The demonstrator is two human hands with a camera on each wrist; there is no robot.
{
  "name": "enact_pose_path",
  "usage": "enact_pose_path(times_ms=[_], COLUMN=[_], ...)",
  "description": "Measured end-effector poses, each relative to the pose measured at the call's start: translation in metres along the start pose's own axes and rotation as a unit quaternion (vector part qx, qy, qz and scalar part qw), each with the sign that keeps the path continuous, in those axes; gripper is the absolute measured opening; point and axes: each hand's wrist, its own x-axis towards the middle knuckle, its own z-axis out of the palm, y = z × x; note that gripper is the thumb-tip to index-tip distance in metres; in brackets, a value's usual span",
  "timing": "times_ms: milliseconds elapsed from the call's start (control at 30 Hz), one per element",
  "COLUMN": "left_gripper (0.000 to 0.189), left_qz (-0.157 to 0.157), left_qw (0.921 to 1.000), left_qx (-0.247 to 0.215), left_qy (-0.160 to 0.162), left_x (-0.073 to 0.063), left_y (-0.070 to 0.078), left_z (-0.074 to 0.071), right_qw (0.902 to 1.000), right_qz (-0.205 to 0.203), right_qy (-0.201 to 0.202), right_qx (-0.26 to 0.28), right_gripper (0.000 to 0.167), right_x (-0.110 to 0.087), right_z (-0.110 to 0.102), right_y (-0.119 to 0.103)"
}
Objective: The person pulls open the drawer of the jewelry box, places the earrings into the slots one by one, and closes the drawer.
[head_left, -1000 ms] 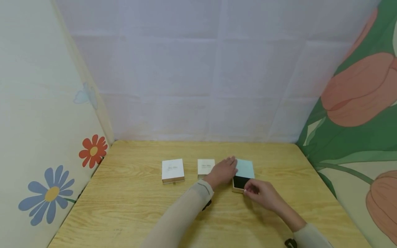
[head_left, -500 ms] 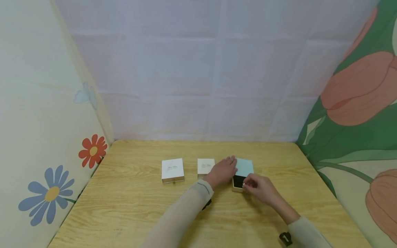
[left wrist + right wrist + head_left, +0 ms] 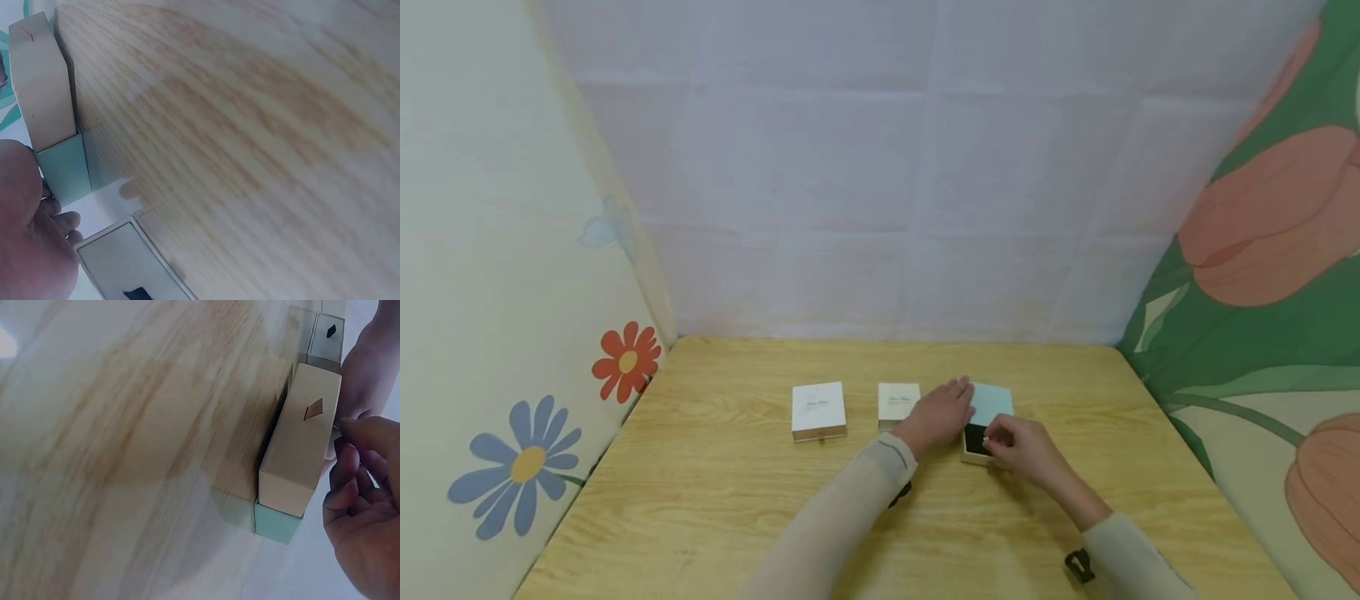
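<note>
A mint-green box [image 3: 992, 402] stands at the right of the row, its cream drawer [image 3: 297, 440] with a black inside pulled out toward me. My left hand [image 3: 938, 415] lies with its fingers stretched out against the left side of the mint sleeve; the box partly hides the fingertips in the left wrist view. Over the drawer's right front, my right hand [image 3: 1024, 448] pinches a tiny silvery piece [image 3: 337, 430] between thumb and forefinger. Its kind is too small to tell. A cream box [image 3: 898, 402] with print on its lid sits beside my left hand.
Further left stands a white box [image 3: 818, 410] with faint print on top. All the boxes rest on a wood-grain table [image 3: 715, 500]. A white cloth [image 3: 820, 208] hangs behind it, and flower-printed cloths [image 3: 1262, 217] hang at both sides.
My right hand has moved slightly left and away from me, from the drawer's front right corner to over its black inside, with the tiny piece still pinched. My left hand stays in place.
</note>
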Motion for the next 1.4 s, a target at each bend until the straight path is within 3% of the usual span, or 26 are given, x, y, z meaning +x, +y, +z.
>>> enact_pose_path(times_ms=[433, 1267, 1400], left_gripper=[0.055, 0.057, 0.056], left_qz=[0.019, 0.004, 0.006], left_qw=[0.9987, 1.0, 0.9999], left_qx=[0.046, -0.007, 0.008], left_qy=[0.008, -0.001, 0.003], left_x=[0.0, 0.005, 0.003], left_y=[0.0, -0.001, 0.0], left_z=[0.0, 0.005, 0.003], right_qw=[0.9996, 0.9989, 0.9989], right_qz=[0.012, 0.025, 0.031], right_qy=[-0.015, -0.015, -0.013], right_qx=[-0.021, -0.036, -0.033], right_gripper=[0.01, 0.01, 0.009], right_x=[0.007, 0.014, 0.015], right_z=[0.007, 0.014, 0.016], right_y=[0.007, 0.006, 0.007])
